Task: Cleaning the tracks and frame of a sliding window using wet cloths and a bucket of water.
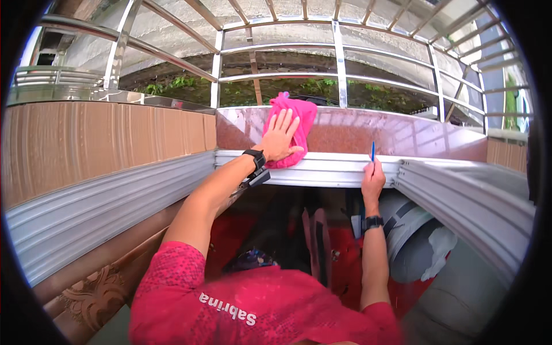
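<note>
My left hand lies flat with fingers spread on a bright pink cloth. The cloth is bunched over the reddish polished stone sill and drapes onto the white metal window track. To the right, at the same track, my right hand is closed around a slim blue stick-like tool that points up and away. The tool's lower part is hidden in the fingers, so its kind is unclear. Both wrists wear black bands with small devices.
Shiny metal railings rise beyond the sill, with green plants below. Window frames flank me at left and right. A grey bucket with a white plastic bag stands below right.
</note>
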{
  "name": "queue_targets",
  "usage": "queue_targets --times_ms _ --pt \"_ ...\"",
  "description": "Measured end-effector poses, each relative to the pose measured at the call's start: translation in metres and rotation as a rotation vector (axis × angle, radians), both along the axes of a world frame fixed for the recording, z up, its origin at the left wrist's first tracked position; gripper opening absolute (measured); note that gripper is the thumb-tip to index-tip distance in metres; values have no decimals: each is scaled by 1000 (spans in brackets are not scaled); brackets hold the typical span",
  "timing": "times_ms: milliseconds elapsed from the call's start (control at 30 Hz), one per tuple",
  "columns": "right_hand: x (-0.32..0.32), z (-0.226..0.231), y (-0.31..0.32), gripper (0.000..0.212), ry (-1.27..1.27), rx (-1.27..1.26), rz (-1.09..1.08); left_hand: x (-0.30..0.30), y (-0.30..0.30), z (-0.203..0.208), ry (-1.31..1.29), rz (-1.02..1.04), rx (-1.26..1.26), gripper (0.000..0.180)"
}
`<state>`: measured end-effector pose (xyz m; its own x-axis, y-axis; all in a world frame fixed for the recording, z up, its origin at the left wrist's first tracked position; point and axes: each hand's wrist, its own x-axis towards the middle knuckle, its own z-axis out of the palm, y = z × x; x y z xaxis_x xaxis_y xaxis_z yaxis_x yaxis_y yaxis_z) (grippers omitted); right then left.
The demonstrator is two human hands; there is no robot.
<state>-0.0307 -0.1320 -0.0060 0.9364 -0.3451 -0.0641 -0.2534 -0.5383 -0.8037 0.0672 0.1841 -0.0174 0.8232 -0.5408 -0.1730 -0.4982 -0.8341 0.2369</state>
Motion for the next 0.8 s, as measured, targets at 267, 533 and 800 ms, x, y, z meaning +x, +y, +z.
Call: queue_targets --times_ms 267,533,800 --pt "-10 2 -11 24 -77 -15 4 55 -164 -31 -9 -469 -422 89" --pt "-17 -7 -10 23 -67 -11 -20 66 -167 -34 68 -773 -513 76" --pt "-7 2 -4 23 -20 21 41 31 66 53 347 -438 -98 28"
